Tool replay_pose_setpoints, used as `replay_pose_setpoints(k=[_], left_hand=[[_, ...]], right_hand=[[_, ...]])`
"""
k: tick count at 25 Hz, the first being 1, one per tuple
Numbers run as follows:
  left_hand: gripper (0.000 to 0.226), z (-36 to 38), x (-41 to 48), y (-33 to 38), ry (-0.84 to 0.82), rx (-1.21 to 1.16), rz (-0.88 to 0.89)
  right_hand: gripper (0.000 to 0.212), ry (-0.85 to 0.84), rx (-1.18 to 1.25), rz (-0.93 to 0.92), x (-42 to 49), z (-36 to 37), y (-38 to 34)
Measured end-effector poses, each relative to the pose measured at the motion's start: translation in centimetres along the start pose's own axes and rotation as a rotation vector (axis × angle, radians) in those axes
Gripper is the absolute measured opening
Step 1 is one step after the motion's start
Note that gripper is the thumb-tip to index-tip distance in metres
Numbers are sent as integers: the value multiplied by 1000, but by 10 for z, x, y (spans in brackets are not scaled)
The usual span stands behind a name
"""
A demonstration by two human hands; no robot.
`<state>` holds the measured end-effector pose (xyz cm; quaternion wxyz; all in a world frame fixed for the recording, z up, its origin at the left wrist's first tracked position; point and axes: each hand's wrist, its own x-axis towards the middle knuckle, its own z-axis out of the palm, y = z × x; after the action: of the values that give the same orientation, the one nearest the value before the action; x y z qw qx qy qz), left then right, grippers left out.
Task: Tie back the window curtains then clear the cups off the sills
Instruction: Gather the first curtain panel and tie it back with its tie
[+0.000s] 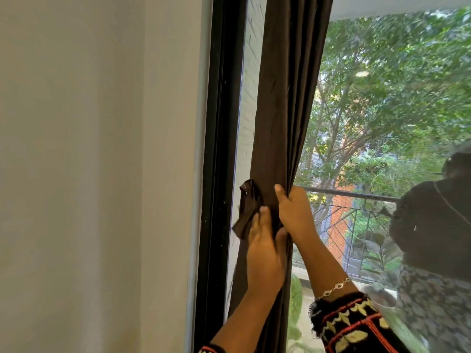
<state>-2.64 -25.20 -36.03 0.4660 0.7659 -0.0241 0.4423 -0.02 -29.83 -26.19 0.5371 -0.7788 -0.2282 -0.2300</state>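
Observation:
A dark brown curtain [283, 103] hangs gathered into a narrow bunch at the left side of the window. My right hand [295, 212] grips the bunch from its right side, fingers wrapped round the folds. My left hand [265, 248] lies flat against the front of the bunch with straight fingers, its fingertips touching a short brown tie-back strip [248, 208] that sticks out to the left. No cup and no sill show in this view.
A black window frame [216, 149] runs down just left of the curtain, with a plain white wall [89, 161] beyond it. The glass [395, 110] shows trees, a balcony railing and a dark reflection of a person at the right.

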Motion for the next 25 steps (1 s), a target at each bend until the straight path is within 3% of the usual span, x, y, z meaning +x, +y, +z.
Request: replay_pose_setpoints(k=[2, 5, 7, 10, 14, 18, 25], left_hand=[[97, 0, -5, -19, 92, -78, -126], [82, -7, -3, -29, 139, -134, -197], [85, -17, 16, -16, 138, -180, -240], [90, -31, 47, 5, 168, -248, -238], [41, -36, 52, 20, 348, -255, -189], [34, -39, 43, 27, 254, -645, -290], [42, -37, 27, 49, 6, -769, -406]], right_hand=[[38, -9, 1, -28, -4, -3, 1], [30, -20, 8, -63, -10, -8, 0], [22, -14, 31, -66, -11, -8, 0], [30, 19, 36, -73, -10, -8, -1], [32, 47, -113, -94, -18, -9, 4], [29, 64, -291, -122, -20, -3, 7], [26, -11, -497, -148, -42, 16, -2]])
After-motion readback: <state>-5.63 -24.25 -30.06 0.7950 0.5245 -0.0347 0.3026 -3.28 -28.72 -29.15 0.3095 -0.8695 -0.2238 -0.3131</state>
